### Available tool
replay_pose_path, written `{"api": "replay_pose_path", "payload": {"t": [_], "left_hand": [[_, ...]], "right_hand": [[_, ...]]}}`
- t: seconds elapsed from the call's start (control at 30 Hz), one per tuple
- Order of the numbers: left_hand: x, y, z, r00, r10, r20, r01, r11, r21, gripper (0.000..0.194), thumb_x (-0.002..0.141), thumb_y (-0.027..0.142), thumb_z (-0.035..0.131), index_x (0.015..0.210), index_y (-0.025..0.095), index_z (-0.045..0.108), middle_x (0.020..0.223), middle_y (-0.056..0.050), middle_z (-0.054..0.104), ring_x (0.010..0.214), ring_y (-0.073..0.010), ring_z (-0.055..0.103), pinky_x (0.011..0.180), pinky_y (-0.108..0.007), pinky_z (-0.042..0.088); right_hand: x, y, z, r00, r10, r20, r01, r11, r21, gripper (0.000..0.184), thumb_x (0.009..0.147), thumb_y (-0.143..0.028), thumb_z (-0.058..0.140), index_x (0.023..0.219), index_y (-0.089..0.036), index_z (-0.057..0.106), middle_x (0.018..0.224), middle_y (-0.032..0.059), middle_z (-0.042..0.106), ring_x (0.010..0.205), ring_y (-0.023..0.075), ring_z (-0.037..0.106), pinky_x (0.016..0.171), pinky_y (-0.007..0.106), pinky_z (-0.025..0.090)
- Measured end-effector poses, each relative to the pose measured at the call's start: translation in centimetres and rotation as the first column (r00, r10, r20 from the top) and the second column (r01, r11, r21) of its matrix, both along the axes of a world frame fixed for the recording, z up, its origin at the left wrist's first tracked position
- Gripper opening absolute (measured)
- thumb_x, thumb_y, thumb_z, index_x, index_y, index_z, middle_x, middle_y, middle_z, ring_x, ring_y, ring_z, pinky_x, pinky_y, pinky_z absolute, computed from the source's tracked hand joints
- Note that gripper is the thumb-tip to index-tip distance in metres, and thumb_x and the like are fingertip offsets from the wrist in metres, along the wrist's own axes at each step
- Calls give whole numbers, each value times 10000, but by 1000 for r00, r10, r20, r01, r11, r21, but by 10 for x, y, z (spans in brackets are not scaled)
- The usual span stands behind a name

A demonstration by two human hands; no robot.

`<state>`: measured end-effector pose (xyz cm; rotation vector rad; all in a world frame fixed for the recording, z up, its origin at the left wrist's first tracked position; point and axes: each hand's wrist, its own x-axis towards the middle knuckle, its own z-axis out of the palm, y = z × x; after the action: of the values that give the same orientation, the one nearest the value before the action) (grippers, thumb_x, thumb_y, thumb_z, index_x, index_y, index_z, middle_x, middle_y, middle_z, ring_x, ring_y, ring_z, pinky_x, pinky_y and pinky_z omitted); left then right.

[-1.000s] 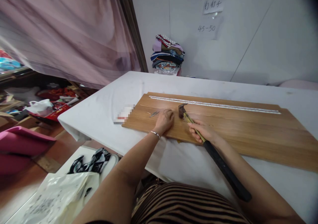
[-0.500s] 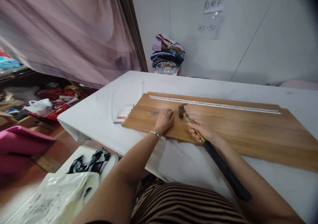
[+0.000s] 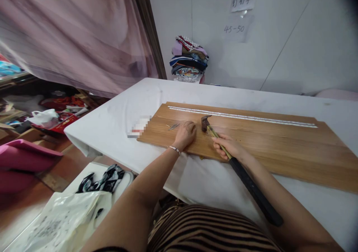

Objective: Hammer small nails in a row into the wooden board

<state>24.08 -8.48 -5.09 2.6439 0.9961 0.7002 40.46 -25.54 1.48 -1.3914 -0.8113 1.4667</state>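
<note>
A long wooden board (image 3: 274, 147) lies on a white table (image 3: 125, 110). My right hand (image 3: 228, 147) is wrapped round the shaft of a hammer (image 3: 237, 166), whose rusty head (image 3: 205, 122) rests on the board. My left hand (image 3: 184, 134) sits on the board just left of the hammer head, fingers curled together; whether it pinches anything is hidden. A few loose nails (image 3: 173, 126) lie on the board to the left of that hand. A white strip (image 3: 243, 117) runs along the board's far edge.
A pile of folded clothes (image 3: 188, 60) stands at the wall behind the table. A pink curtain (image 3: 75, 39) hangs at left over floor clutter. A white plastic bag (image 3: 58, 222) and dark cloth (image 3: 103, 179) lie lower left. Paper notes (image 3: 242, 2) hang on the wall.
The view has shifted slightly; the hammer head sits a touch higher on the board. Both hands keep their places.
</note>
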Motion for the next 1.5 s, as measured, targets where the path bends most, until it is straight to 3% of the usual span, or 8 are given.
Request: {"api": "replay_pose_path", "payload": {"t": [1.03,1.5], "left_hand": [[1,-1,2,1000,3,-19,-3,1000,-6,197,985,160,535,983,200,727,1172,-116,743,1142,-251,666,1101,-424,524],[0,-1,1,1000,2,-2,-2,1000,-3,187,968,155,553,984,207,732,1181,-111,750,1154,-252,672,1115,-429,522]], "right_hand": [[0,-1,2,1000,-7,2,7,1000,-31,452,751,-513,790,855,-261,430,603,-104,505,371,53,381,319,185,279],[1,-2,1,1000,6,11,-6,1000,4,476,707,-534,809,840,-258,444,612,-105,505,381,51,392,317,184,303]]}}
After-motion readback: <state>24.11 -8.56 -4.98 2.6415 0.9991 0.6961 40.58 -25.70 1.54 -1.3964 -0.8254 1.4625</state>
